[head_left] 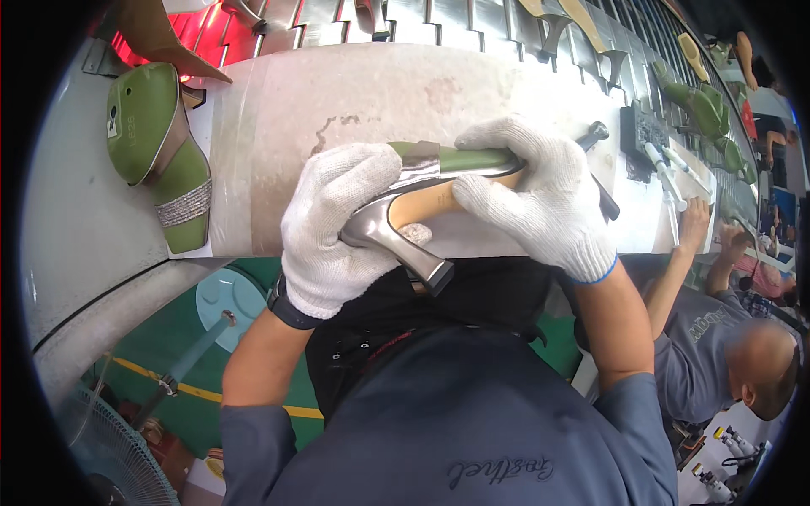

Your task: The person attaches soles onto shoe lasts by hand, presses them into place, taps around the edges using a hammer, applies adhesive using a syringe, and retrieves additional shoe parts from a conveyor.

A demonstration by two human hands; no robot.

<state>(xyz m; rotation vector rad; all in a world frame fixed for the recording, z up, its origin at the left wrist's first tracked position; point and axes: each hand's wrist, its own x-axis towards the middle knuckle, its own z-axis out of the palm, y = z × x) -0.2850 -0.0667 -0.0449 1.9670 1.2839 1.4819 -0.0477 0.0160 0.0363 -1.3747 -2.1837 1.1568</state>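
A high-heeled shoe (409, 250) with a silver heel, tan sole and green insole is held sole toward me over the white work surface (405, 93). My left hand (337, 228), in a white knit glove, is closed around the heel end, fingertips showing beside the heel's stem. In a matching glove, my right hand (540, 190) grips the toe end, its thumb laid along the tan sole and its fingers over the far edge. A green sandal (181, 190) with a glittering strap rests to the left of my left hand.
Beyond the surface runs a metal slat conveyor (456, 24) carrying shoes, red-lit at left. Right of my right hand lie a dark metal tool (593, 137) and a black block (643, 139). A co-worker's hand (695, 221) is near white syringe-like tubes (665, 179). A fan (118, 447) stands lower left.
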